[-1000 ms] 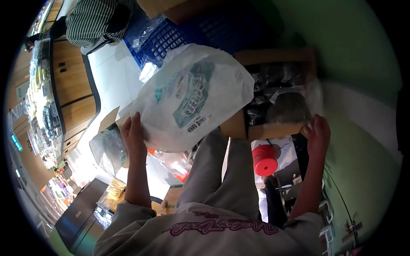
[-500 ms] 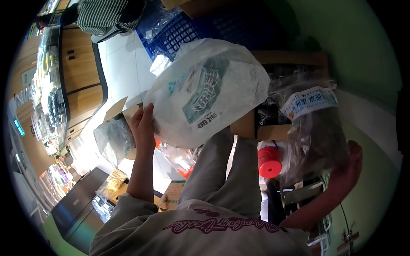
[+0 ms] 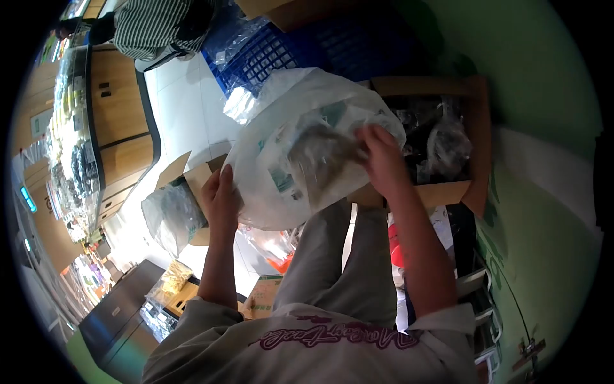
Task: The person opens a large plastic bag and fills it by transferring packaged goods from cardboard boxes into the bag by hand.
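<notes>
A large white plastic bag (image 3: 256,185) with green print spreads across the middle of the view. My left hand (image 3: 222,195) pinches its left edge. Over the front of the bag, my right hand (image 3: 382,157) grips a clear plastic packet (image 3: 320,160) with something brownish-grey inside, blurred by motion. Behind and to the right of my right hand stands an open cardboard box (image 3: 444,192) with clear-wrapped dark items and a crumpled clear packet in it.
A blue plastic crate (image 3: 268,54) is at the top. Another cardboard box (image 3: 200,176) with a bagged item sits left. A red stool (image 3: 396,246) is partly behind my right forearm. A person in a striped top (image 3: 150,25) is at upper left.
My right hand has brought the clear packet from the box on the right leftwards, over the white bag. My left hand still holds the bag's edge.
</notes>
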`<state>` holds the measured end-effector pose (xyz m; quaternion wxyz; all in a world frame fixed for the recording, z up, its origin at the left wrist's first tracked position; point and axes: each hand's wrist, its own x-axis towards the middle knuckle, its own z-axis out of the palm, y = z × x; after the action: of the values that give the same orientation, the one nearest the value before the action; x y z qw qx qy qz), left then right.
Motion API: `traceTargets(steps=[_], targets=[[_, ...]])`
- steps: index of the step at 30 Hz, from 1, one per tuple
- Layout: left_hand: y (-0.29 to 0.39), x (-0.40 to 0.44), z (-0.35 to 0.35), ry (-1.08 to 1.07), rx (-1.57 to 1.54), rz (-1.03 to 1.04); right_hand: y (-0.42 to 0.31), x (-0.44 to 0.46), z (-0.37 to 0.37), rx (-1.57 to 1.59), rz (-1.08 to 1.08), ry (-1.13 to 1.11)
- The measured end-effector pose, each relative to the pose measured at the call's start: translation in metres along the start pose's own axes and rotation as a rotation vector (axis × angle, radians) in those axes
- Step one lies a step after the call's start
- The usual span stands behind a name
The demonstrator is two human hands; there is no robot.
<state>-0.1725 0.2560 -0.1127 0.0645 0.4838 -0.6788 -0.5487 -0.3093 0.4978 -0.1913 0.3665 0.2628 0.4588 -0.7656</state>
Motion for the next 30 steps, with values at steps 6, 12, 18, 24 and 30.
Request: traceTargets(steps=[6, 12, 18, 24, 30], targets=[[0.008, 0.001, -0.002, 0.100, -0.011, 0.050, 0.036, 0.068, -0.022, -0.745, -0.159, 0.075], [0.006, 0.001, 0.004, 0.074, -0.085, -0.008, -0.012, -0.024, -0.079, -0.319, -0.039, -0.009], [0.017, 0.003, 0.006, 0.049, -0.037, 0.059, 0.033, 0.068, -0.212, -0.575, -0.087, 0.456], [0.057, -0.003, 0.008, 0.113, -0.119, 0.045, 0.088, 0.221, -0.257, -0.289, -0.076, 0.344], [0.085, -0.005, 0.022, -0.004, -0.094, 0.121, 0.048, 0.218, -0.215, 0.115, -0.022, 0.485]])
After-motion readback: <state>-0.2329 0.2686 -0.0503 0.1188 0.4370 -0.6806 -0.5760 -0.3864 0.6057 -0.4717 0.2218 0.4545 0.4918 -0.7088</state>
